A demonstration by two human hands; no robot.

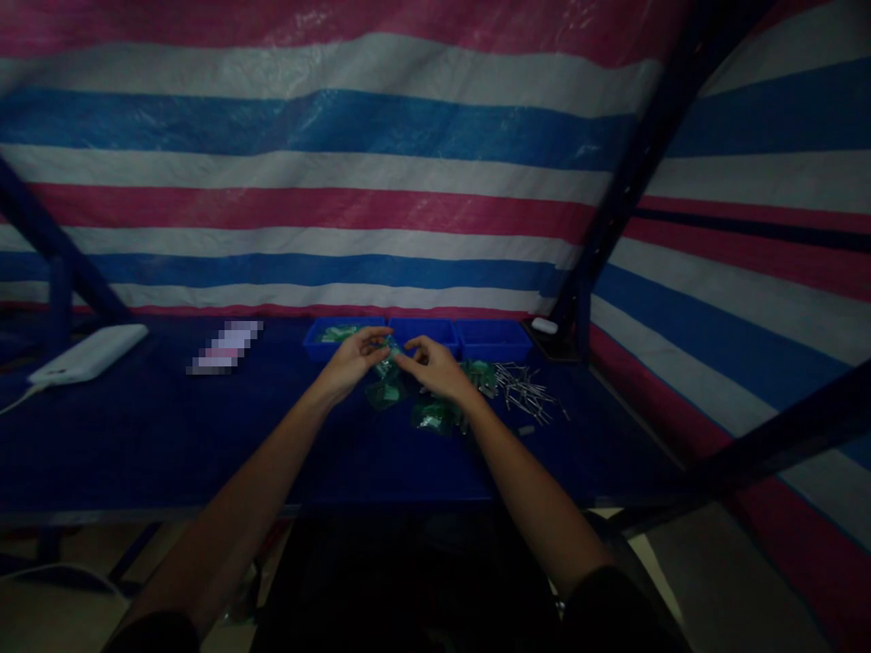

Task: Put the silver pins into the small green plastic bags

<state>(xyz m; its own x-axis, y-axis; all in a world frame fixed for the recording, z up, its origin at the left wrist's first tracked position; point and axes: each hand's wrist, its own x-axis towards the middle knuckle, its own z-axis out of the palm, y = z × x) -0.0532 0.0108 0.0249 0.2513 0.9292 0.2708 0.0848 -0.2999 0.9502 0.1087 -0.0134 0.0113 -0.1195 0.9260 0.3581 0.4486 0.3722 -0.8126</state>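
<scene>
My left hand and my right hand meet above the blue table, in front of the bins. Between their fingertips is a small clear, greenish plastic packet, pinched from both sides; its contents are too dark to make out. Just below it on the table lies a similar green packet. Another green packet rests under my right wrist. Beyond that wrist are more green packets and a loose pile of thin metal rods.
Three blue bins stand in a row at the back: the left bin holds green packets, beside a middle bin and a right bin. A white power bank-like device with a cable lies left. Blue metal posts frame the table.
</scene>
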